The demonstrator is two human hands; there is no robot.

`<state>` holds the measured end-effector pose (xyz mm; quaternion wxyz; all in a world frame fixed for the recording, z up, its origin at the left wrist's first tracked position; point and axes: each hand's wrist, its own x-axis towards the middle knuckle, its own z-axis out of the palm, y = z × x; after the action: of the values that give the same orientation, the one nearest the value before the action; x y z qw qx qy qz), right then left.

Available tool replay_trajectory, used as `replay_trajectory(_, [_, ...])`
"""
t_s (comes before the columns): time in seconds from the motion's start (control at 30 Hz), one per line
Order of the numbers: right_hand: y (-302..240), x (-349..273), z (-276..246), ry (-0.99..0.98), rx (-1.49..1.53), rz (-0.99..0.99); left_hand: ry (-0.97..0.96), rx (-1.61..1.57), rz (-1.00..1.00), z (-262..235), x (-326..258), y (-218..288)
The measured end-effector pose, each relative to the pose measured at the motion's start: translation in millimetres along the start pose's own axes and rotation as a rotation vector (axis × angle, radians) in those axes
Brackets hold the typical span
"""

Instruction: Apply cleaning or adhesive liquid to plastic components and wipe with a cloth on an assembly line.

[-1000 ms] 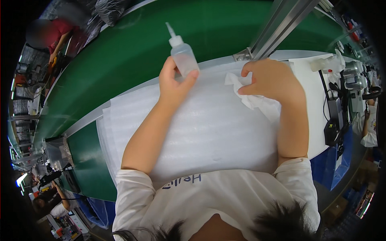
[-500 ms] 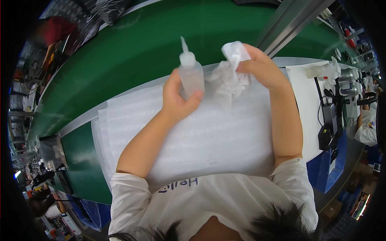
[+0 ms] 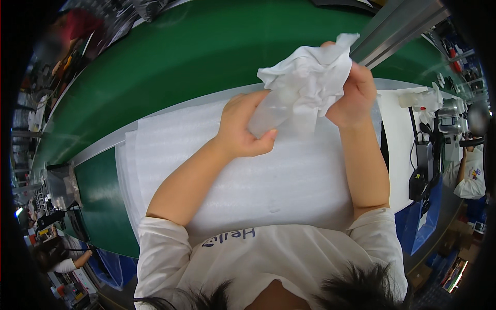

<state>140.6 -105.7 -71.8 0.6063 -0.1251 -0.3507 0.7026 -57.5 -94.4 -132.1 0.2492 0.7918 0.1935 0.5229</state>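
Observation:
My left hand (image 3: 243,124) is wrapped round a translucent plastic squeeze bottle (image 3: 267,114), which tilts up and to the right. A crumpled white cloth (image 3: 312,75) covers the bottle's upper end, so its nozzle is hidden. Behind the cloth, my right hand (image 3: 353,98) grips it from the right side, with part of the fingers out of sight. Both hands are raised over a stack of white foam sheets (image 3: 248,181).
A green conveyor belt (image 3: 206,57) runs beyond the foam, and a metal post (image 3: 398,31) rises at the far right. On the right, a white board (image 3: 399,150) lies beside a black power adapter (image 3: 424,155) with cables. A co-worker's arm (image 3: 467,175) shows at the right rim.
The bottle has tipped from upright toward the right. The cloth, bunched up and apart from it before, is now spread over its top, and my right hand has shifted right.

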Motion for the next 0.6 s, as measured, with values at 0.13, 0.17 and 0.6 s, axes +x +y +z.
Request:
replay_trajectory(0.13, [-3.4,-0.9,7.1,-0.053,0.103,0.075,-0.015,0.035,0.017,-1.4,1.3,1.3])
replay_trajectory(0.17, [-2.4,-0.4,5.9,-0.036,0.072,0.067,-0.024,0.031,0.017,-1.5,1.6,1.5])
replay_trajectory(0.6, [0.9,0.0,9.1,-0.046,-0.298,-0.036,-0.058,0.103,-0.020,0.0,-0.1,-1.3])
